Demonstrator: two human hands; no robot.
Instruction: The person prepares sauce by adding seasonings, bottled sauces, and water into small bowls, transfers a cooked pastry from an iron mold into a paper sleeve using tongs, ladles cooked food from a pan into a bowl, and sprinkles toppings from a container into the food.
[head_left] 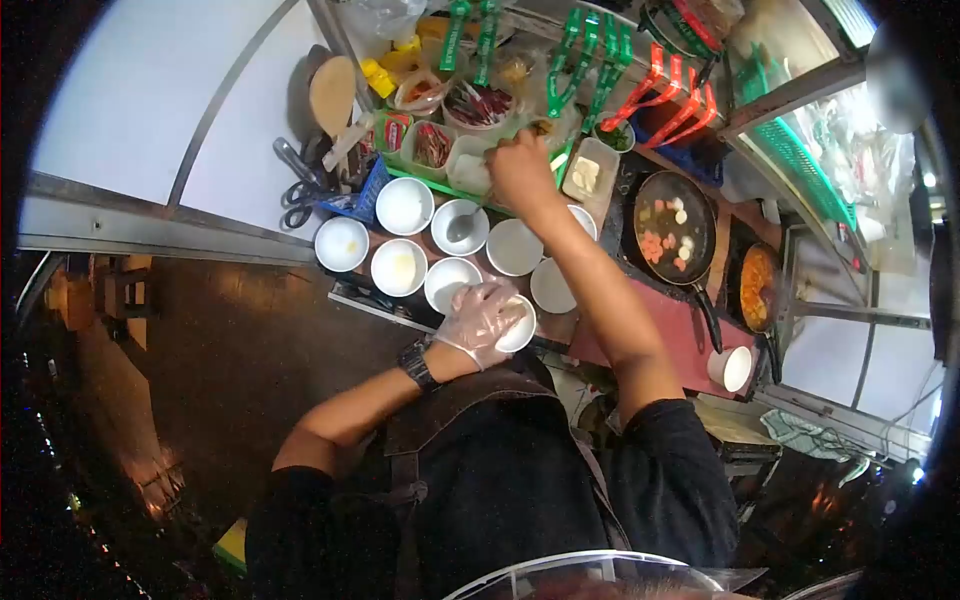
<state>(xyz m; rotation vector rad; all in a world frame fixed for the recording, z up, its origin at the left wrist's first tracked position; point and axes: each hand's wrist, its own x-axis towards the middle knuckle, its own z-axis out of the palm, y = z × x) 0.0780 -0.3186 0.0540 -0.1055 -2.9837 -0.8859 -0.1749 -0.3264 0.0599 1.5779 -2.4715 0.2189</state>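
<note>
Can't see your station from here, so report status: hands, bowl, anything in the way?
Left hand gloved, holding white bowl. Right hand over tubs, grip unclear. Spoon in another bowl; right forearm crossing the bowl rows.

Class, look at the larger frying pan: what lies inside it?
Orange-pink pieces and white, roundish pieces lie in the larger frying pan. The patches of pan directly beneath them are covered from view.

The gloved left hand (480,318) hides part of the white bowl (518,326) in its grip. What the right hand (520,170) touches is unclear. Lettering on the green ribbons (590,72) is too small to read; the top edge cuts off a plastic bag (385,14).
</note>
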